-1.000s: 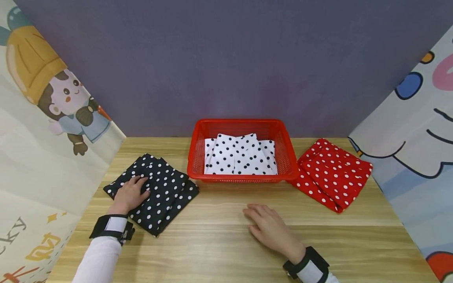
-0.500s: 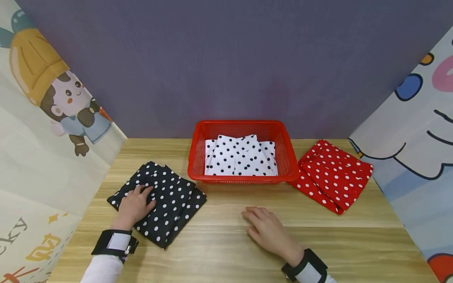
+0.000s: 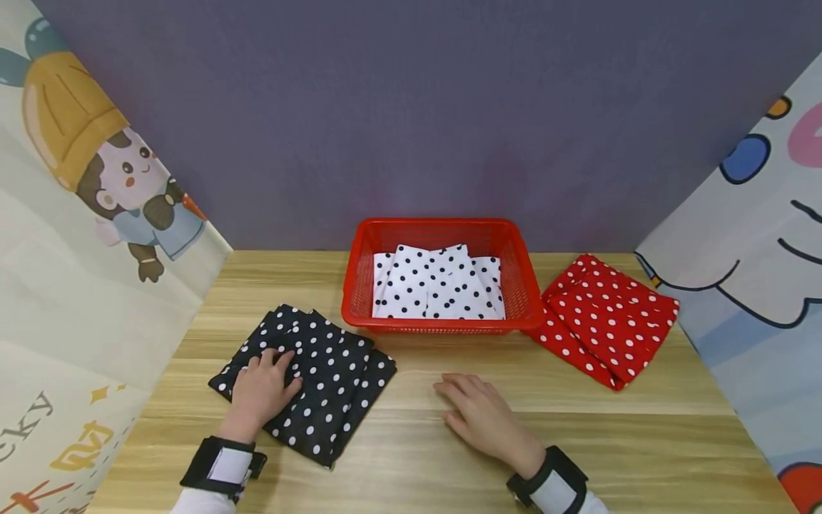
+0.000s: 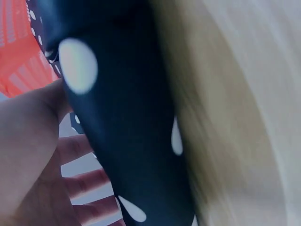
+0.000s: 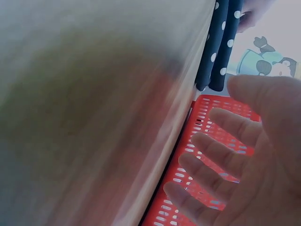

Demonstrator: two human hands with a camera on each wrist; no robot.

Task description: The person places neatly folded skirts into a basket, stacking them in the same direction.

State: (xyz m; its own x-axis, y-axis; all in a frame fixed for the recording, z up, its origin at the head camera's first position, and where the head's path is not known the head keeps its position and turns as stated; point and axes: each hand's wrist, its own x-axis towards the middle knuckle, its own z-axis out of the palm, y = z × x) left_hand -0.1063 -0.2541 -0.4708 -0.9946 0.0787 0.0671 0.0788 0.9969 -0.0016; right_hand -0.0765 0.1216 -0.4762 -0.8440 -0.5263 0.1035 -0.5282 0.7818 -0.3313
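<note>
My left hand (image 3: 261,389) rests on the left part of a folded black cloth with white dots (image 3: 330,385), fingers spread over its top. In the left wrist view the thumb and fingers (image 4: 80,183) reach along the dark dotted cloth (image 4: 127,122). My right hand (image 3: 484,421) lies over the table to the right of that cloth, palm down, holding nothing. Its fingers are relaxed and slightly apart in the right wrist view, with the red basket (image 5: 160,214) beyond them.
At the back middle stands the red plastic basket (image 3: 443,326) with a folded white cloth with black dots (image 3: 437,285) inside. Right beside it lies a folded red cloth with white dots (image 3: 610,321). A grey wall (image 3: 417,107) closes the wooden table (image 3: 398,464) at the back.
The black dotted cloth has slid right and toward the person under my left hand. My right hand has barely moved; basket and red cloth stay put.
</note>
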